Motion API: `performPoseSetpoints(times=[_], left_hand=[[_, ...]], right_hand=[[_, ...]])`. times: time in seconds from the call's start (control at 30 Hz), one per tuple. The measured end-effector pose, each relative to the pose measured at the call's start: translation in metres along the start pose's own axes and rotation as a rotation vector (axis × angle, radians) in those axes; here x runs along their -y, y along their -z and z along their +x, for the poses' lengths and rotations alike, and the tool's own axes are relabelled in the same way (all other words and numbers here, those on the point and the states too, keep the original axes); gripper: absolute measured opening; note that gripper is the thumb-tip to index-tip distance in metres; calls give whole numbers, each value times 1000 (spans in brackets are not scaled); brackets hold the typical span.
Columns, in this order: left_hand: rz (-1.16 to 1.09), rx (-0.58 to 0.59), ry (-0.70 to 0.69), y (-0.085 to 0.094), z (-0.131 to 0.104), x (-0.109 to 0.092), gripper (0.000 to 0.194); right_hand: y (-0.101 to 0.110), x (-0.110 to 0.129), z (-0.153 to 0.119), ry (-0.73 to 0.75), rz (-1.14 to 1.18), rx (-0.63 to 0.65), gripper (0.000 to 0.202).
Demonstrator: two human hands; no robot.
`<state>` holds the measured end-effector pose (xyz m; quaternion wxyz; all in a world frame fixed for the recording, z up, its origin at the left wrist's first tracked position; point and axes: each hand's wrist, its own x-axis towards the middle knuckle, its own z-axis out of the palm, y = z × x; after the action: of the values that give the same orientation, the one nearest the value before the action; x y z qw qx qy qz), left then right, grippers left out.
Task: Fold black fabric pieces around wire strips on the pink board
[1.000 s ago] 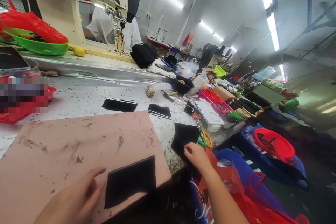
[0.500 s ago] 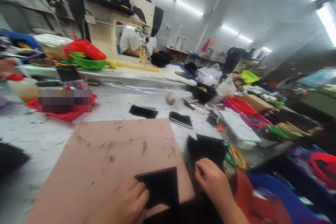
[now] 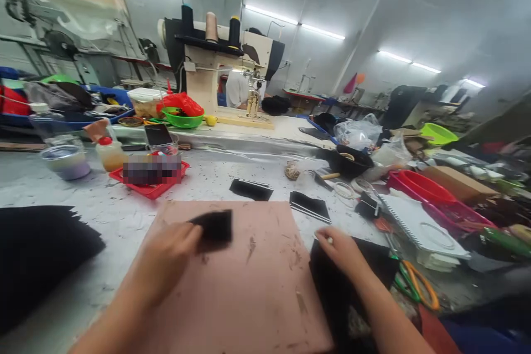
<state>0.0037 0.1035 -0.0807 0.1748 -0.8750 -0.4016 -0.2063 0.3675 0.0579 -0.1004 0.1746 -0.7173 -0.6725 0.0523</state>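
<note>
My left hand (image 3: pixel 172 257) pinches a small black fabric piece (image 3: pixel 218 230) by its left edge, over the pinkish board (image 3: pixel 257 293). The piece is slightly blurred. My right hand (image 3: pixel 338 246) is closed, fingers curled together, just above black fabric pieces (image 3: pixel 373 257) at the board's right edge. What its fingertips hold, if anything, I cannot make out. Beyond the board lie two small stacks of black strips, one stack (image 3: pixel 251 189) at its far edge and another stack (image 3: pixel 310 206) to the right.
A large black fabric pile (image 3: pixel 37 260) lies at left. Scissors (image 3: pixel 418 285) with green and orange handles sit at right, near a white notebook (image 3: pixel 418 227). A red tray (image 3: pixel 153 191), a glue bottle (image 3: pixel 110 155) and a jar (image 3: pixel 66 163) stand at back left. Behind is a sewing machine (image 3: pixel 203 72).
My left hand has lifted the black piece and carried it forward across the board. My right hand stays closed near the black pieces on the right. The view has turned left.
</note>
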Motion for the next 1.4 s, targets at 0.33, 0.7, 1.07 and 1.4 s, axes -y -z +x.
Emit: performPoseSetpoints(times=[0.33,0.7,1.07,1.4], left_hand=[[-154,371,440,-8,-2,27,28],[-1117,590,770,-7,5,-89,25],[-1514,606,1101,-18,13,-99,15],[-1489,585,1035,-21,8,-97,12]], right_hand=[[-38,-15,102,-54,-244,56,19],[-40,57,28,485,-245,-186,30],[-43,110,-53,665,152,-318,27],[-38,120,-55,531,469,-136,17]])
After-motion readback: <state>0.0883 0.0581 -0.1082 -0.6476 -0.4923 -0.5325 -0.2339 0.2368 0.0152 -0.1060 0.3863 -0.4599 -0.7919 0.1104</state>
